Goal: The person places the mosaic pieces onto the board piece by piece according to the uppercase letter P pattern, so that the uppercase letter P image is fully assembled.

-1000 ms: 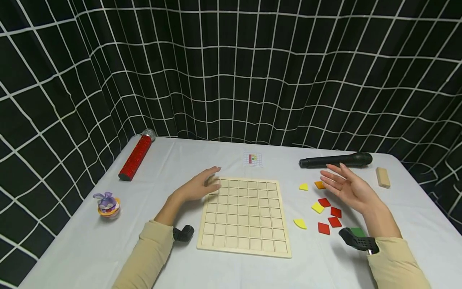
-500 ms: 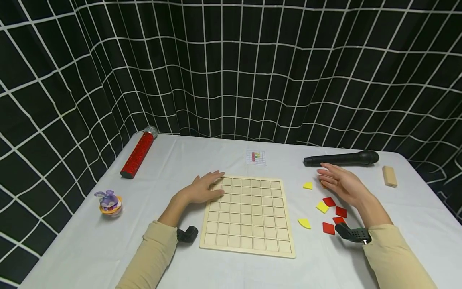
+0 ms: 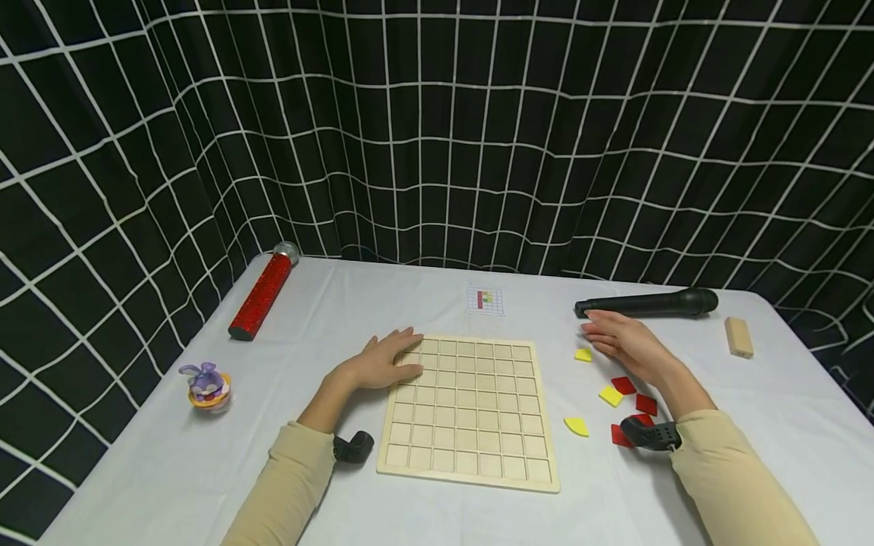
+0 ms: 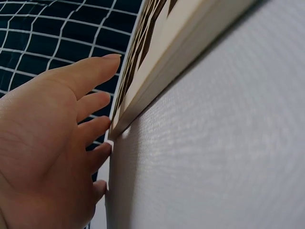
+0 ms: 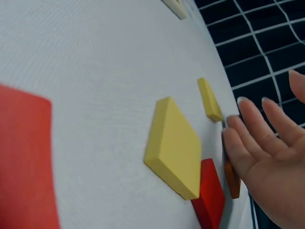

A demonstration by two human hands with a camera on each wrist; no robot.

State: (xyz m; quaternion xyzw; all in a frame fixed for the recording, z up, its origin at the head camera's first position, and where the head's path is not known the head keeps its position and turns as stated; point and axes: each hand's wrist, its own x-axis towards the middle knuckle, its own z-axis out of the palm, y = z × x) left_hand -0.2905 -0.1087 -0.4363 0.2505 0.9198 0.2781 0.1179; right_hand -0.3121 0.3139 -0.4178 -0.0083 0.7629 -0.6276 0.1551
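My left hand lies with straight, spread fingers at the far left corner of a wooden grid board. In the left wrist view its fingers are close to the board's edge. My right hand hovers with fingers extended and nothing held, right of the board. Close to its fingertips is a small yellow tile. An orange tile sits just under the fingers in the right wrist view; the hand hides it in the head view. Nearer lie a yellow square tile and several red tiles, partly covered by the wrist camera.
A yellow quarter-round tile lies beside the board. Behind it sits a card with a coloured grid pattern. A black microphone and a wooden block are far right; a red microphone and a purple figurine are left.
My right hand has moved left and its palm has turned down and inward, now near the small yellow tile. My left hand has settled slightly lower at the board's corner.
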